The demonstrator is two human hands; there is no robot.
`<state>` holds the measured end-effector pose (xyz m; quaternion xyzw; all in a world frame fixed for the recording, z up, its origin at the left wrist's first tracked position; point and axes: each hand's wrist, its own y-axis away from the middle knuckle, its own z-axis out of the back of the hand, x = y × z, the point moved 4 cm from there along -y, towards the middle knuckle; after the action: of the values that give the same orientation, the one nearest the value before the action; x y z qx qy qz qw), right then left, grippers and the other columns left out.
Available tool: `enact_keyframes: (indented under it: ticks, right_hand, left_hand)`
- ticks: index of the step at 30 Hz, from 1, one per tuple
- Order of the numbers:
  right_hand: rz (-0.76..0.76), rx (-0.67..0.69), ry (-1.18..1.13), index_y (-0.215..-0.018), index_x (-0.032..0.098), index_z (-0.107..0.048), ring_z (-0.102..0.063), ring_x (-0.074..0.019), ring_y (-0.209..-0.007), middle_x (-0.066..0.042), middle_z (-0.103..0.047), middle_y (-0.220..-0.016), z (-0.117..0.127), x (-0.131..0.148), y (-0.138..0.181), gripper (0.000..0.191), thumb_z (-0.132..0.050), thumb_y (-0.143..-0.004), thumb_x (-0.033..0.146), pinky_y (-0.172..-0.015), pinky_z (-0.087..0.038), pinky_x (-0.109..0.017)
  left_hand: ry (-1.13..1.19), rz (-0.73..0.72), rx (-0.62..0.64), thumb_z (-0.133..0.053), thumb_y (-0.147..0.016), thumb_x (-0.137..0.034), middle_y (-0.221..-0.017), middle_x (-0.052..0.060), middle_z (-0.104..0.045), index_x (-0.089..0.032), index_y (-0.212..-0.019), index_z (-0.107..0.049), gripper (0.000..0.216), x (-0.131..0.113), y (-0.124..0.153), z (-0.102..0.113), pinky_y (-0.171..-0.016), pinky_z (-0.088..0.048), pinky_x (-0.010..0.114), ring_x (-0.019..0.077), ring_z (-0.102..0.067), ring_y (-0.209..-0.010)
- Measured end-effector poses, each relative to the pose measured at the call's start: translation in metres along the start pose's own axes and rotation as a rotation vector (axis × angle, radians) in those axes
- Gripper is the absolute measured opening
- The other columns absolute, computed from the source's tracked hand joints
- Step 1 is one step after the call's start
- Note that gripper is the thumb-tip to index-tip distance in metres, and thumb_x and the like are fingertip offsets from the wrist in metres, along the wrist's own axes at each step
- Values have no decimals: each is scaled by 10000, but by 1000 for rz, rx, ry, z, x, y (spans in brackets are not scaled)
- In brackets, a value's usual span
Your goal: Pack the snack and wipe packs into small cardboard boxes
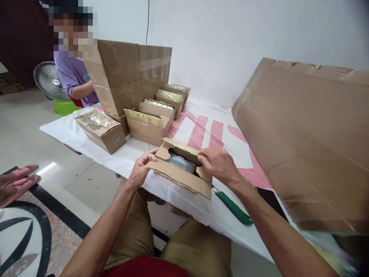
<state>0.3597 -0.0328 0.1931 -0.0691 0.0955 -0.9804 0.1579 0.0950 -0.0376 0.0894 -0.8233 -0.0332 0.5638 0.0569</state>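
In front of me at the table's near edge is a small cardboard box [181,179] with its flaps raised. A grey, rounded item [180,163], partly hidden, lies inside it. My left hand [142,165] grips the box's left end, fingers bent at the corner of the near flap. At the far right, my right hand [217,164] pinches the edge of the back flap. A green-handled tool [233,207] lies beside the box under my right forearm; its other end is mostly hidden, so I cannot tell its kind.
Several open boxes [147,125] with yellowish tape stand in a row behind, next to a tall stack of cartons [121,73]. A taped box [100,130] sits at the left. Large cardboard [311,146] leans at the right, near a dark flat object [271,202]. A person [76,77] sits beyond.
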Motion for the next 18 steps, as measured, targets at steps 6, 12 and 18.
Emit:
enact_keyframes:
  ticks: [6,12,18]
  right_hand:
    - [-162,-21,157,-1129,203,-775,-696,-275,-978,-107,-798,-1104,7,-22,-32,399,-392,-1040,272,-795,-425,-351]
    - [-145,130,241,-1129,192,-806,-671,-315,-1098,-135,-780,-1169,-20,-35,-60,310,-543,-975,249,-881,-442,-385]
    - [-3,17,173,-1152,163,-768,-666,-287,-1117,-138,-762,-1187,-9,0,-48,357,-436,-1026,202,-936,-442,-377]
  left_hand:
    - [-16,-35,-5,-920,-646,-359,-1468,136,-630,-180,-708,-667,316,5,0,3,-979,-543,397,333,-641,-1289]
    - [-123,-106,7,-904,-691,-380,-1453,159,-632,-192,-741,-699,283,3,3,6,-1131,-479,457,349,-595,-1369]
    - [-147,-128,-31,-861,-712,-313,-1390,144,-683,-199,-787,-712,202,6,8,6,-1086,-517,455,329,-650,-1293]
